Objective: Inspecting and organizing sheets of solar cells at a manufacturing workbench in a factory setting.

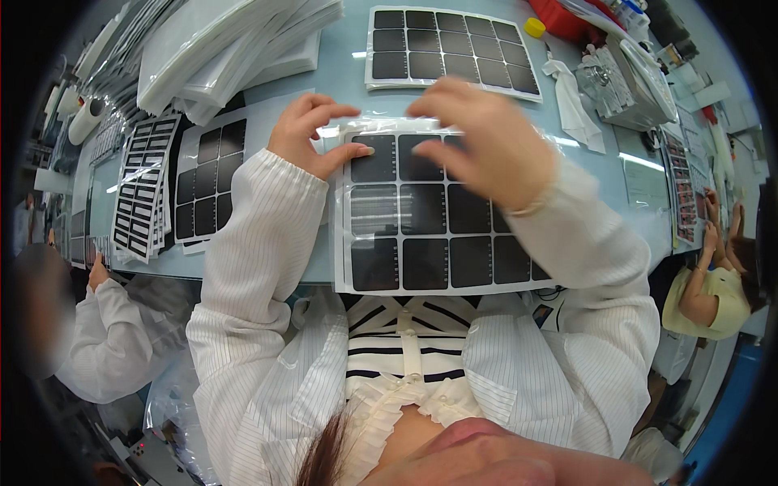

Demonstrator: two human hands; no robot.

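In front of me lies a white-edged sheet of dark rounded squares [423,209], with glossy clear film showing along its far edge. My left hand [312,136] is at the sheet's far left corner, its thumb tip over the first dark square. Thumb and fingers are spread apart with nothing visible between them. Above the sheet's far middle is my right hand [490,142], blurred, with its thumb apart from its fingers. It shows nothing held and hides part of the upper right squares. Whether either hand touches the film, I cannot tell.
A second sheet of dark squares [446,50] lies farther back. Stacked white sheets [227,53] stand far left, above black-patterned sheets [146,182] and another dark-square sheet [212,174]. At right are a white cloth [574,105] and yellow cap [534,27]. People work on both sides.
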